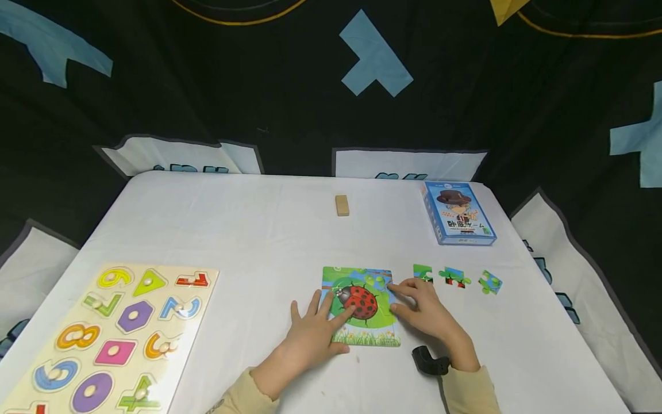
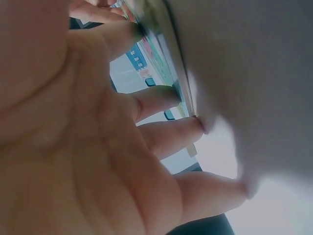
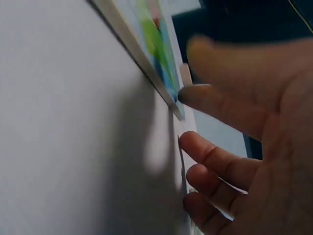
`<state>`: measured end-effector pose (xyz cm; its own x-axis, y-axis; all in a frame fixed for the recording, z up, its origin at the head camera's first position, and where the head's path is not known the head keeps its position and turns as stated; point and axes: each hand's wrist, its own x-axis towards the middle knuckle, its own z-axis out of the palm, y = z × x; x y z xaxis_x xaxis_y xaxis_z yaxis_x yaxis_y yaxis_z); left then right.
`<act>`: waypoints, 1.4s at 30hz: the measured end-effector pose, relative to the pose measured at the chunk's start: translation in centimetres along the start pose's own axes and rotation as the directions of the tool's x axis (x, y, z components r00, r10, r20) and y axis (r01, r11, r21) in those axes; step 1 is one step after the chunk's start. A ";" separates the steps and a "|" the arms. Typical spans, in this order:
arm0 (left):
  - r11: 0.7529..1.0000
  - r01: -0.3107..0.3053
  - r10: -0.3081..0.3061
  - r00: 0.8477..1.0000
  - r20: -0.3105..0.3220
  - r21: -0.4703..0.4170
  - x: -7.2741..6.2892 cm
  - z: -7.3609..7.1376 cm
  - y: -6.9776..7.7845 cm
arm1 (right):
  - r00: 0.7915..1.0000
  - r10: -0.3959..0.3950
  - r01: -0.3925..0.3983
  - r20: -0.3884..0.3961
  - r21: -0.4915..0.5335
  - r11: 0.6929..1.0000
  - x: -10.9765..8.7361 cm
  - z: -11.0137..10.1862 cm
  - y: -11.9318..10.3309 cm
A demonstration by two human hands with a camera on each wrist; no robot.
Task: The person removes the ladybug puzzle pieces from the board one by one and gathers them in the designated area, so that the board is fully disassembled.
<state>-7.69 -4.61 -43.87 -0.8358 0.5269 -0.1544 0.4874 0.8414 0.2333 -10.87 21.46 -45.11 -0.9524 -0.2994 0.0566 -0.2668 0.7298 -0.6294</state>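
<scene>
A ladybug jigsaw puzzle [image 1: 374,337] lies flat on the white table, showing a red spotted ladybug on green. My left hand [image 1: 312,338] spreads its fingers over the puzzle's left side, some fingertips on the picture and others on the tabletop. At the opposite side, my right hand [image 1: 429,307] touches the upper right part of the puzzle with its index fingertip [image 3: 188,94], the thumb close to the right edge. Just beyond the right hand lie loose puzzle pieces: a green one [image 1: 422,270], one with red and blue [image 1: 455,277], and a blue-green one [image 1: 489,282].
A cream board [image 1: 170,339] with number and shape pegs lies at the left. Toward the back are a small wooden block [image 1: 342,205] and a blue game box [image 1: 459,213]. A black curved device [image 1: 430,362] with a cable sits by the right wrist.
</scene>
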 end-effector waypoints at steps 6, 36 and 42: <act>1.000 0.000 0.000 1.000 0.017 -0.028 0.1 -0.4 0.1 | 0.997 -0.060 0.063 0.052 -0.052 0.997 -0.2 0.2 -0.6; 0.998 0.024 -0.023 0.999 0.024 -0.050 0.0 0.0 0.0 | 0.993 -0.059 0.050 0.103 0.086 0.995 0.1 0.6 -1.2; 0.999 0.029 -0.028 0.999 0.025 -0.038 0.1 0.1 -0.1 | 0.992 -0.044 0.029 0.120 0.121 0.992 0.2 0.5 -1.5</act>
<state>-7.78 -4.61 -43.96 -0.8425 0.5059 -0.1849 0.4529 0.8512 0.2654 -10.57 20.01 -44.60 -0.9152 -0.4029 -0.0097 -0.2745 0.6409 -0.7169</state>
